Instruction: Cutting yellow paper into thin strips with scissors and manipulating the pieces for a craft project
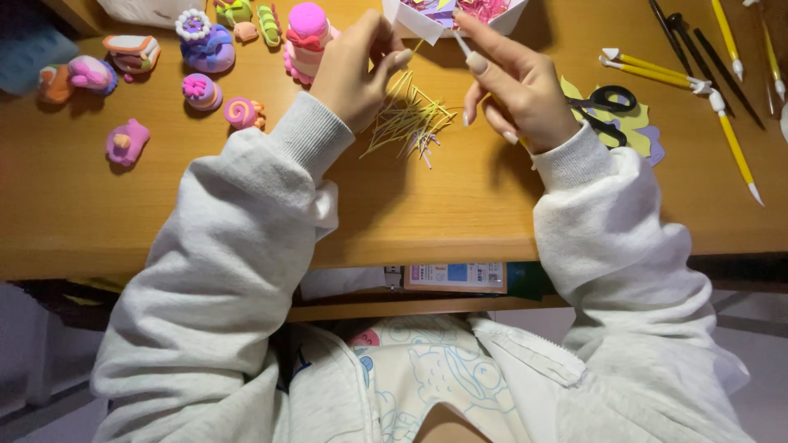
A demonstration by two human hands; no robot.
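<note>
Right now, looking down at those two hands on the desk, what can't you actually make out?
Head view only:
- Left hand: its fingertips curl away, so its grip on anything is hidden.
- Right hand: it pinches a thin strip, too small to identify.
- White paper box: cut off by the top edge, contents mostly unseen.
- Scissors: blades hidden behind the right hand.
- Shelf under the desk: shadowed.

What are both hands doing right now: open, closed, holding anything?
Left hand: fingers curled, pinching a thin yellow paper strip.
Right hand: closed on a slim white stick tool.
</note>
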